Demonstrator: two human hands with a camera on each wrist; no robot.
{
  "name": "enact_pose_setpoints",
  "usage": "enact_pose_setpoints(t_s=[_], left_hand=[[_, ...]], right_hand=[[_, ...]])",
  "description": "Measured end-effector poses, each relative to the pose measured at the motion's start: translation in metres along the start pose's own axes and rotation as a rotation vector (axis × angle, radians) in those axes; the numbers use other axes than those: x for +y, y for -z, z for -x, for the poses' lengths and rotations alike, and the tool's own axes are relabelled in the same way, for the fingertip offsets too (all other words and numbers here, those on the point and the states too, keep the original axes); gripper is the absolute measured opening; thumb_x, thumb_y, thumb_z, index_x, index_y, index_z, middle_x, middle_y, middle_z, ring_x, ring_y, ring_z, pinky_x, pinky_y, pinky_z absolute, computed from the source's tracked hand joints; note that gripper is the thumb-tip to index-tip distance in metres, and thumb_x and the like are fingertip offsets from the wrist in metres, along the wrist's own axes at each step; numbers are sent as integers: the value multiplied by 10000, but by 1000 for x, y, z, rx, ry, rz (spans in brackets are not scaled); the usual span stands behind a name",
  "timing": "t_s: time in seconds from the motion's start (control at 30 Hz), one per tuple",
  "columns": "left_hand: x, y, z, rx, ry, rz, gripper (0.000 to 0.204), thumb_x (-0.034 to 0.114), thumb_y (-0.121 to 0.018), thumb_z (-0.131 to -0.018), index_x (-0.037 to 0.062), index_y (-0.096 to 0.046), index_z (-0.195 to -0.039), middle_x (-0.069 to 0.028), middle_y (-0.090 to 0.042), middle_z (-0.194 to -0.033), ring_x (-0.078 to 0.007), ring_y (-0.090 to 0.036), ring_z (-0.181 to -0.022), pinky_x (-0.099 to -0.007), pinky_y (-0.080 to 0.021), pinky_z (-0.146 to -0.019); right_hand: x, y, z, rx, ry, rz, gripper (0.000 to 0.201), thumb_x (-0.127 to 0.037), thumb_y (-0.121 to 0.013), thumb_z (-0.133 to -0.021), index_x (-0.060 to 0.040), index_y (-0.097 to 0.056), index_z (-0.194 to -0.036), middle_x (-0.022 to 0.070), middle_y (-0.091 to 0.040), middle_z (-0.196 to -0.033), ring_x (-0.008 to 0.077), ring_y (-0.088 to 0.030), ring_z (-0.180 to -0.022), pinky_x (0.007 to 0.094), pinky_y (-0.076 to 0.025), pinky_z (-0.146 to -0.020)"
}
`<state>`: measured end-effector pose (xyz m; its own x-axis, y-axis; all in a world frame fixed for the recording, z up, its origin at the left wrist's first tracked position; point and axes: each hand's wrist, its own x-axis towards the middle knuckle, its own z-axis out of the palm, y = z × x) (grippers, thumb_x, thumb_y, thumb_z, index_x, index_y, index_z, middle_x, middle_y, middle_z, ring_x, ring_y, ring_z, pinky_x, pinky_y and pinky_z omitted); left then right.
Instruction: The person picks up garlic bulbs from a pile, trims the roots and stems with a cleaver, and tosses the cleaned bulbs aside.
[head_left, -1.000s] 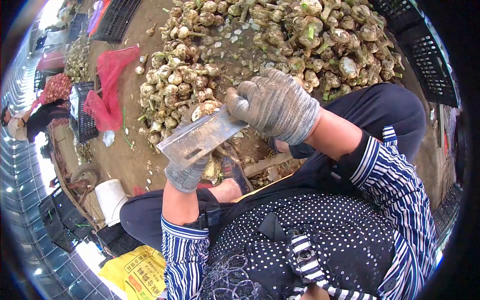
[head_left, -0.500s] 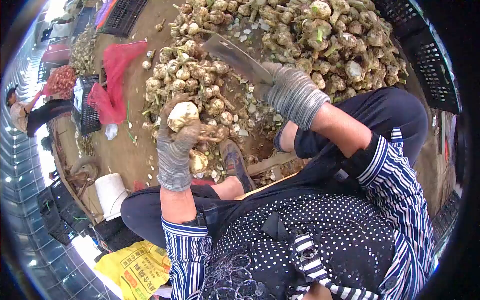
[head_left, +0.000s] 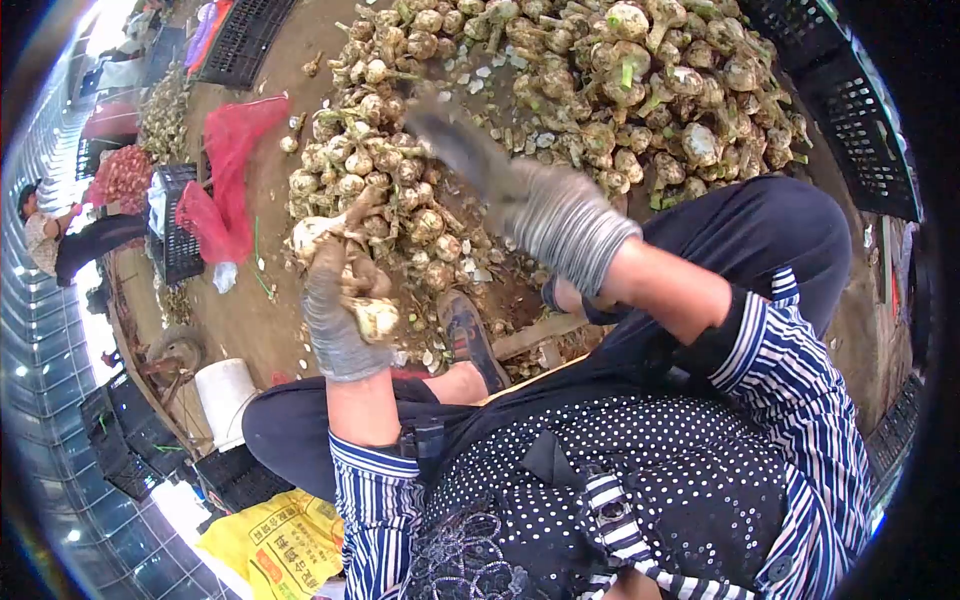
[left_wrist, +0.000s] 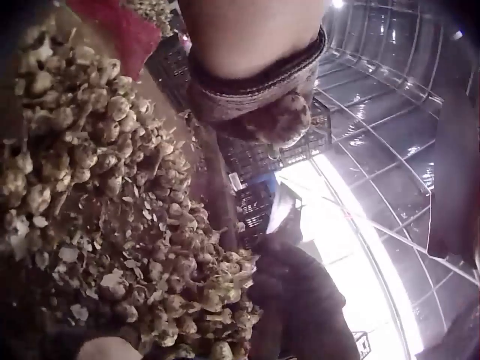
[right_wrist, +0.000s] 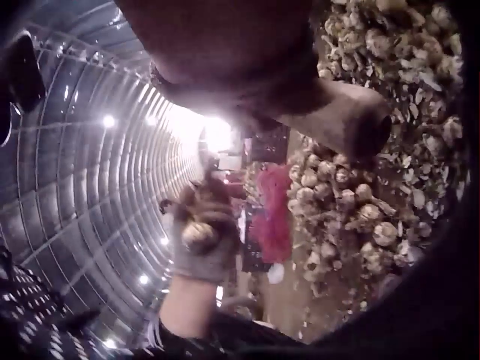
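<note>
Dirt floor under heaped garlic (greenhouse roof overhead), hands gripping bulbs and cleaver.

A farm sorting shed under a greenhouse roof is shown. Garlic heaps, black crates and red net sacks are seen on the dirt floor.

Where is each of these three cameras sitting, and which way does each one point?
Head: on the person's head, facing down and forward at the garlic pile; shows both gloved hands, striped sleeves, lap and legs.
Left wrist: on the left forearm, looking past the left hand holding a garlic bulb, toward the pile and greenhouse roof.
Right wrist: under the right hand, which grips the cleaver's handle, looking across at the left hand.
Shared: both wrist views and the head view show the garlic pile; head and right wrist show the red mesh bag.
</note>
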<state>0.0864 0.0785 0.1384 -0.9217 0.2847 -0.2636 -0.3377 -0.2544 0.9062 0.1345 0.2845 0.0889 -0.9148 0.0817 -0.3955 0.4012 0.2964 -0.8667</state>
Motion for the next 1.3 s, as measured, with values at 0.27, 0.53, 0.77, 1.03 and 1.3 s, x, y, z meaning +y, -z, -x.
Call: enact_pose_setpoints(t_s=[0.27, 0.53, 0.77, 1.03, 1.3], left_hand=[[-48, -8, -51, -175, 361, -44, 447, 411, -650, -797, 89, -537, -1086, -79, -608, -1035, -34, -423, -455, -149, -353, -361], [-122, 99, -79, 364, 308, -1103, 641, 268, -668, -773, 16, -416, -1306, -175, -490, -1273, -273, -473, -1165, -389, -357, -1013], [-160, 157, -105, 256, 370, -1698, 750, 357, -698, -694, 7, -414, -1293, -218, -476, -1277, -342, -469, -1173, -391, -400, -956], [-160, 174, -101, 303, 331, -1330, 667, 233, -684, -691, 8, -447, -1272, -227, -553, -1174, -371, -551, -1044, -416, -432, -883], [-83, 86, -80, 60, 502, 213, 234, 178, -658, -786, 80, -546, -966, 2, -496, -613, -88, -442, -471, -222, -353, -387]], right_hand=[[-8, 47, 11, 343, 103, -399, 273, -252, -684, -740, -38, -615, -894, -24, -498, -547, 69, -462, -426, 239, -389, -407], [-28, 73, 26, 248, -260, -661, 202, -167, -633, -788, -8, -601, -909, 13, -541, -593, 112, -477, -465, 274, -385, -420], [4, 37, 6, 336, -91, -373, 280, -275, -679, -749, -45, -621, -899, -13, -527, -573, 82, -472, -456, 251, -387, -440], [12, 33, -5, 351, -66, -309, 272, -270, -678, -748, -47, -635, -899, 8, -572, -630, 115, -517, -533, 273, -419, -495], [43, 12, -45, 201, 20, 152, 267, -208, -640, -735, -36, -627, -939, 69, -630, -751, 158, -561, -671, 318, -461, -638]])
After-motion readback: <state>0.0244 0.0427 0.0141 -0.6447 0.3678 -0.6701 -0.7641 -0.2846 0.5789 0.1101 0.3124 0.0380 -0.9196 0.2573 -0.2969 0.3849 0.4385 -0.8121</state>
